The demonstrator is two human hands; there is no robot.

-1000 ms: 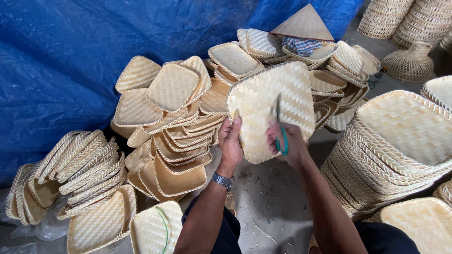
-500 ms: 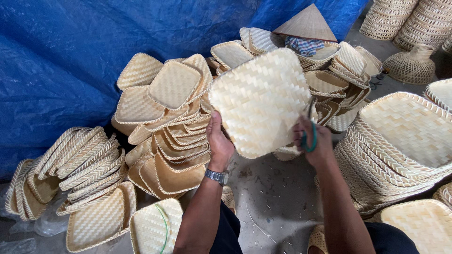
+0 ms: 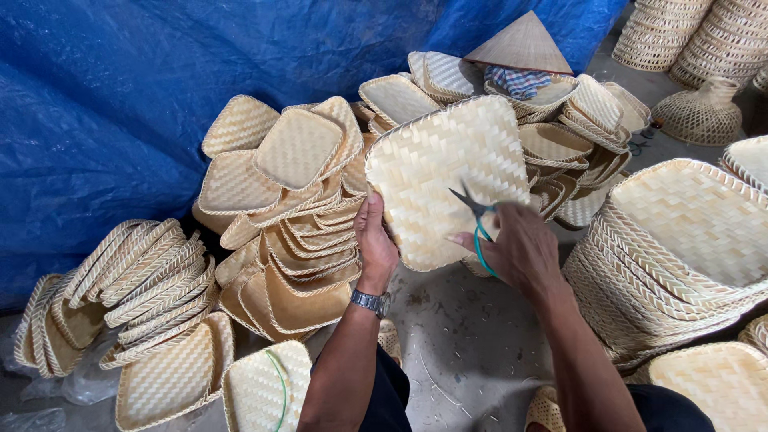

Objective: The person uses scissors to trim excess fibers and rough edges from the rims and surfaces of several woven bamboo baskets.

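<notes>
Pale woven bamboo tray (image 3: 452,172): I am watching the left hand (image 3: 376,248) gripping its lower-left edge, tilting it upright. The right hand (image 3: 520,248), just right of it, is clasping green-handled scissors (image 3: 478,220), blades pointing up-left onto the weave.

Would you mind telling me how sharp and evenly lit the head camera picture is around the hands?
Head view: soft, even light with no glare; the woven tray, left hand and right hand with the scissors look sharp; only faint shadows fall between the stacked trays; the basket stacks curve slightly at the corner.
</notes>
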